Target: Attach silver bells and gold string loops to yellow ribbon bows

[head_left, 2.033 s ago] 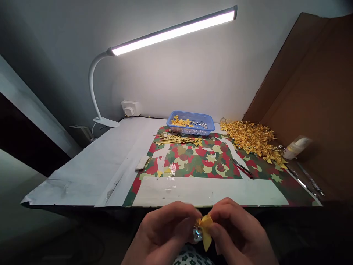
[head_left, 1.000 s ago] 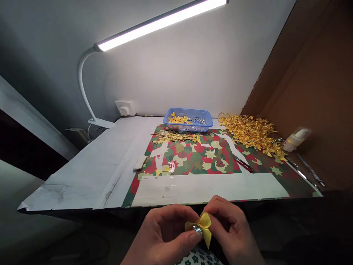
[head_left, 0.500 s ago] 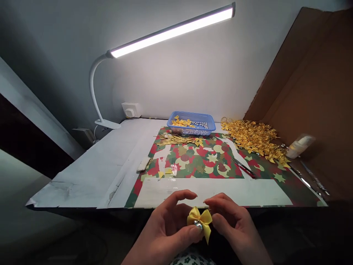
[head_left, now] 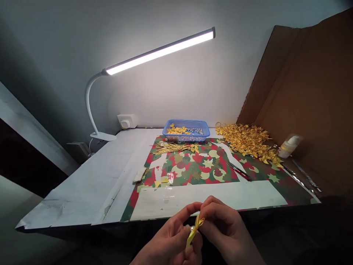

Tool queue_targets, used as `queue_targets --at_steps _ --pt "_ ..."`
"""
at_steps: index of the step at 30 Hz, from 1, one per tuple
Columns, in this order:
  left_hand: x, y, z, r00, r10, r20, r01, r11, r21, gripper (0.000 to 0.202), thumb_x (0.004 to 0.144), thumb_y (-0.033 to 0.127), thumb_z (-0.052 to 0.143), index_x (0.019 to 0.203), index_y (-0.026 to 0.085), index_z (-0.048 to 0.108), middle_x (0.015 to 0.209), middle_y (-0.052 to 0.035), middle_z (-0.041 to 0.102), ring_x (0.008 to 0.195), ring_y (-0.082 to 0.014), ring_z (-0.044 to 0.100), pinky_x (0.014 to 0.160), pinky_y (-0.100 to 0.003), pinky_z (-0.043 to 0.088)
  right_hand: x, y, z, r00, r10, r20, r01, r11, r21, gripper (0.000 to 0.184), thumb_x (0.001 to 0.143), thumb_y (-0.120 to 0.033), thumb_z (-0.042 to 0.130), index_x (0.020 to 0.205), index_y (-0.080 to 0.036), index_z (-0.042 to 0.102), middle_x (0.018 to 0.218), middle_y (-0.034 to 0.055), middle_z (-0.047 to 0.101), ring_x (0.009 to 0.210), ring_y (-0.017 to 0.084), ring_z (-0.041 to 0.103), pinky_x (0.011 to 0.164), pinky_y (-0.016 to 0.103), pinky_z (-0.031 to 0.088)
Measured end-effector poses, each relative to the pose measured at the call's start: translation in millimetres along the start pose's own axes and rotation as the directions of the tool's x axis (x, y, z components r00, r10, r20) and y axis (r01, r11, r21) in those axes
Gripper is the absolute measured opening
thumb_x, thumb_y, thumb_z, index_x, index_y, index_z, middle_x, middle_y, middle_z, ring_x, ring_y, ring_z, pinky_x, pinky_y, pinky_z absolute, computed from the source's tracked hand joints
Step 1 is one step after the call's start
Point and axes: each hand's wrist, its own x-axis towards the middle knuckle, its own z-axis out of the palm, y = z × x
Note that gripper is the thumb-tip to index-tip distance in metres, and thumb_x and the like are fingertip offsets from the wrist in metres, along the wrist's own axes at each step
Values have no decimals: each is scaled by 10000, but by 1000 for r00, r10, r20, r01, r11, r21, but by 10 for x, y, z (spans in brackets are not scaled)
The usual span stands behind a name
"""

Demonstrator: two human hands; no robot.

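one yellow bow (head_left: 192,233) (edge-on) sits clamped between left fingers (head_left: 180,238), against right fingers (head_left: 213,211) whose grip is unclear.

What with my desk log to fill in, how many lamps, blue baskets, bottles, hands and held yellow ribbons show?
Lamp: 1
Blue basket: 1
Bottle: 1
Left hand and right hand: 2
Held yellow ribbon: 1
Total: 6
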Motion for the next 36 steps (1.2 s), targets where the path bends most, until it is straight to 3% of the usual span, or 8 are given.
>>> queue_targets --at_steps 2,4,7,12,17,28,33,36 --pt "18 -13 -21 995 50 -91 -41 994 98 408 757 381 832 1094 182 716 782 -36 731 619 -100 698 612 -192 535 -15 -17 -18 999 32 -23 -35 993 -115 187 927 -315 610 783 -202 646 798 -4 526 705 140 505 625 261 386" --pt "25 -3 -25 966 186 -178 -128 948 292 414 786 511 756 1031 178 740 841 -63 748 693 -156 709 650 -254 565 -22 -45 -36 997 55 -55 -67 967 -247 230 941 -328 574 759 -193 617 767 -9 506 672 136 485 598 262 364" --pt "13 59 1 878 436 -197 -249 768 590 470 779 616 697 969 192 768 951 -74 760 911 -243 693 768 -312 579 2 -98 -51 994 78 -81 -102 925 -365 246 942 -328 550 740 -192 592 735 -20 480 656 132 458 585 259 345" --pt "39 208 16 775 624 -100 -202 395 896 321 799 492 735 986 232 754 1021 -56 776 1013 -282 691 885 -335 544 111 -96 -112 990 80 -120 -130 849 -512 235 953 -297 508 748 -199 567 746 -12 507 666 141 482 590 258 365" --pt "218 405 -10 747 665 -18 -114 154 981 254 849 400 694 1043 240 726 1058 -64 776 998 -279 703 877 -356 541 326 73 -305 988 44 -151 -139 689 -711 246 946 -222 462 717 -198 549 746 18 552 690 173 530 627 286 392" --pt "469 1011 -128 671 740 -32 -11 52 999 354 871 502 631 1084 237 726 1070 -77 769 1029 -283 690 853 -339 543 652 421 -454 989 44 -140 -137 617 -775 237 893 -154 492 702 -199 625 768 66 630 700 222 616 631 325 410" --pt "552 1291 -63 609 793 -20 95 -48 994 389 862 517 607 1047 201 738 1019 -91 786 978 -312 699 817 -375 545 607 467 -526 986 13 -165 -133 653 -746 174 914 -251 539 829 -222 687 806 52 630 709 219 618 639 323 432" --pt "661 1493 -42 570 822 -4 181 -121 976 341 897 461 576 1052 200 733 1111 -99 767 1026 -326 685 871 -418 527 591 462 -580 959 -88 -271 -118 743 -659 205 924 -342 570 991 -235 731 923 68 675 814 234 636 652 314 467"
